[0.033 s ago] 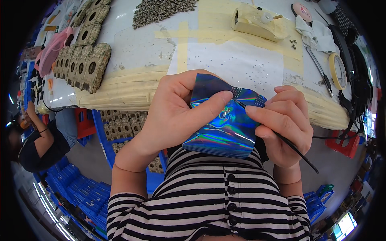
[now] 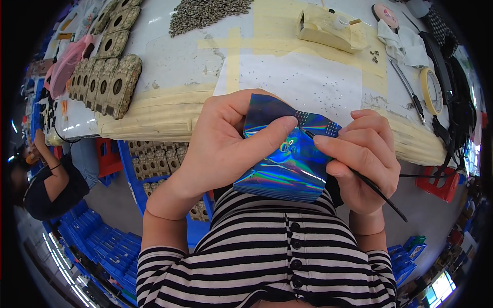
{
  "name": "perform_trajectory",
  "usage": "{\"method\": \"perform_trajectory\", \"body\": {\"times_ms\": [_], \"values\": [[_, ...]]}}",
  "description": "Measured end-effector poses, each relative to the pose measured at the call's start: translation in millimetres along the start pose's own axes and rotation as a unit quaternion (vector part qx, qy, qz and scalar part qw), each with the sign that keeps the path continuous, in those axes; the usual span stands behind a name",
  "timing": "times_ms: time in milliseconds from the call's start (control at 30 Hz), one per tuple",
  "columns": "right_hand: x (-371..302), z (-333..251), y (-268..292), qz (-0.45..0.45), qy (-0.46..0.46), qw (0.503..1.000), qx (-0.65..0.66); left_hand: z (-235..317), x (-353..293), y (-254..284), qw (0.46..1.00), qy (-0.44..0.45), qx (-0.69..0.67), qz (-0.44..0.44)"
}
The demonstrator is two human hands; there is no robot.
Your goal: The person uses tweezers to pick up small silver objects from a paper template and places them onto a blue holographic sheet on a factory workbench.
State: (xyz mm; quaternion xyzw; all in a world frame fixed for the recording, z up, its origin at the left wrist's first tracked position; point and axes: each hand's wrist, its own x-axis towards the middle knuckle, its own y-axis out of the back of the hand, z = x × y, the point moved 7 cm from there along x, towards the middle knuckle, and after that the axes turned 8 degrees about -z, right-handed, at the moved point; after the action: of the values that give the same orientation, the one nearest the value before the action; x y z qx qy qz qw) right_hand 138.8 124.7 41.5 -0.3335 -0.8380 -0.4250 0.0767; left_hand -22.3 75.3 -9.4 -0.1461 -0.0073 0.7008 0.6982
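Mid-frame, blue film (image 2: pixel 287 167) pinched by the left hand (image 2: pixel 226 136) and black tool (image 2: pixel 379 192) by the right hand (image 2: pixel 365 154) should be steadied.

Most fingers of the bare left hand (image 2: pixel 233 136) are hidden from us behind the shiny blue iridescent foil sheet (image 2: pixel 287 179). We honestly can't tell if the slim black stick-like tool (image 2: pixel 378 191) touches it. Far heap of small grey pieces (image 2: pixel 205 15)? Cut off. Tiny specks (image 2: pixel 319 94) on the flat white paper (image 2: pixel 287 72): too small for us.
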Motion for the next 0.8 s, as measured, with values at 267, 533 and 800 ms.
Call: {"method": "perform_trajectory", "body": {"times_ms": [267,533,800], "values": [[-9,9,17,0.048,-0.034,0.996,0.065,19,-9,-6,0.976,-0.121,0.179,-0.002],[-10,1,8,-0.016,-0.006,0.999,0.046,33,-37,-36,0.749,-0.326,0.574,-0.059],[-12,-2,3,-0.026,-0.010,0.999,0.035,30,-42,-39,0.696,-0.410,0.589,-0.020]]}}
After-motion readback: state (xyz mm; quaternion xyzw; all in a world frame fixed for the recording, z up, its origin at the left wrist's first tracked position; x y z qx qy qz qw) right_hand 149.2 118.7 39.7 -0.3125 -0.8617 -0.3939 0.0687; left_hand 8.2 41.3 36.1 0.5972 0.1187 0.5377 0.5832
